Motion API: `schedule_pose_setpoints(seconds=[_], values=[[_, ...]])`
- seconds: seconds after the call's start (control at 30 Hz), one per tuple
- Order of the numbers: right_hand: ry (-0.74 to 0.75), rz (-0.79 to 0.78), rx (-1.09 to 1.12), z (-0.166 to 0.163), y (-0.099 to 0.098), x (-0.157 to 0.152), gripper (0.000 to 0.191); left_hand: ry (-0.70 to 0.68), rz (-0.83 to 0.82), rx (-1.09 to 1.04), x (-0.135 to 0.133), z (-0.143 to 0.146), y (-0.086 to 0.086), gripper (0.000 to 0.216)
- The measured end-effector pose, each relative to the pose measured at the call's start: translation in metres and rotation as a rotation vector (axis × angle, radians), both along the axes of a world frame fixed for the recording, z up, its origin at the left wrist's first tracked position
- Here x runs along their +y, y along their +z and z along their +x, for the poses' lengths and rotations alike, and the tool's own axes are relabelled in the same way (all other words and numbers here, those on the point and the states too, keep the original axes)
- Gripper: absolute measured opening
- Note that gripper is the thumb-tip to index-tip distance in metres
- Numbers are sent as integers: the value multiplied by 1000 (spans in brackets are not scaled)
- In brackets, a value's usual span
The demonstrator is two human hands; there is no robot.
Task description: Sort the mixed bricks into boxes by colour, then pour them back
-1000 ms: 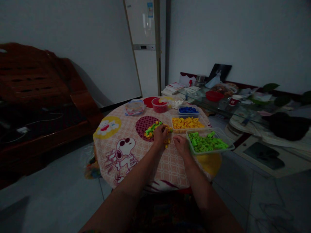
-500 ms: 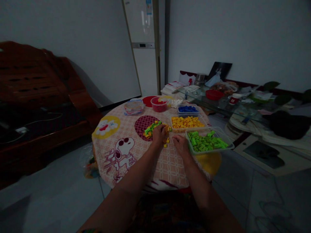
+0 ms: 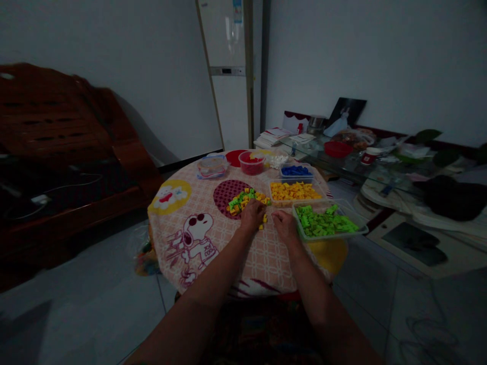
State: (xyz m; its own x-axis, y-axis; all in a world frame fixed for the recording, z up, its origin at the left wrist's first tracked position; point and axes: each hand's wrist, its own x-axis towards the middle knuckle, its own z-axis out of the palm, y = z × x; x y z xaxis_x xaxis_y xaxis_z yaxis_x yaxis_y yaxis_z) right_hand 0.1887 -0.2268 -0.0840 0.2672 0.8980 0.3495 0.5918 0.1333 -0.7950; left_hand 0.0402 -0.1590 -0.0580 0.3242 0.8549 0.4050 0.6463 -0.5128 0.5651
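A loose pile of green and yellow small bricks [image 3: 245, 197] lies on a round table covered by a cartoon-print cloth [image 3: 198, 238]. My left hand [image 3: 251, 215] rests at the near edge of the pile, fingers curled over a few bricks. My right hand [image 3: 284, 225] lies just right of it, fingers curled, beside a clear tray of green bricks [image 3: 325, 222]. Whether either hand holds a brick is hidden. Behind that tray sit a tray of yellow bricks [image 3: 293, 191] and a small tub of blue bricks [image 3: 296, 171].
A red-filled round tub [image 3: 251, 163], a clear lidded box [image 3: 211, 166] and a red lid stand at the table's far side. A cluttered glass table [image 3: 365, 162] is to the right, a wooden sofa [image 3: 64, 152] to the left, a tall white appliance [image 3: 228, 71] behind.
My left hand has drawn back from the top of the pile to its near edge. My right hand has barely shifted. The view has moved slightly.
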Motion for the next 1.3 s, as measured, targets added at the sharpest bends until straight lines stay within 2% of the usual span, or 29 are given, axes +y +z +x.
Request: schedule_pose_setpoints(seconds=[0.2, 0.37, 0.6, 0.7, 0.83, 0.97, 1.07, 1.2, 1.3], values=[[27, 27, 2, 2, -4, 0, 26, 25, 34, 21, -3, -1, 0, 11], [11, 0, -1, 1, 0, -2, 26, 23, 70, 48, -3, -1, -1, 12], [36, 3, 20, -1, 4, -3, 26, 45, 42, -113, 4, 3, -2, 11], [42, 7, 7, -1, 4, -3, 25, 53, 39, -201, 13, 14, 5, 13], [21, 0, -1, 0, 6, -2, 22, 9, 53, -274, 25, 39, 23, 13], [32, -13, 8, 0, 6, -2, 22, -10, 72, -329, 30, 52, 34, 25], [35, 1, 15, 0, 4, -1, 22, 7, 84, -319, 27, 42, 26, 29], [36, 0, 2, 0, 1, -1, 23, 78, 80, -289, 17, 10, 5, 24], [23, -8, -16, 0, 1, -2, 24, 127, 52, -273, 10, -12, -4, 23]])
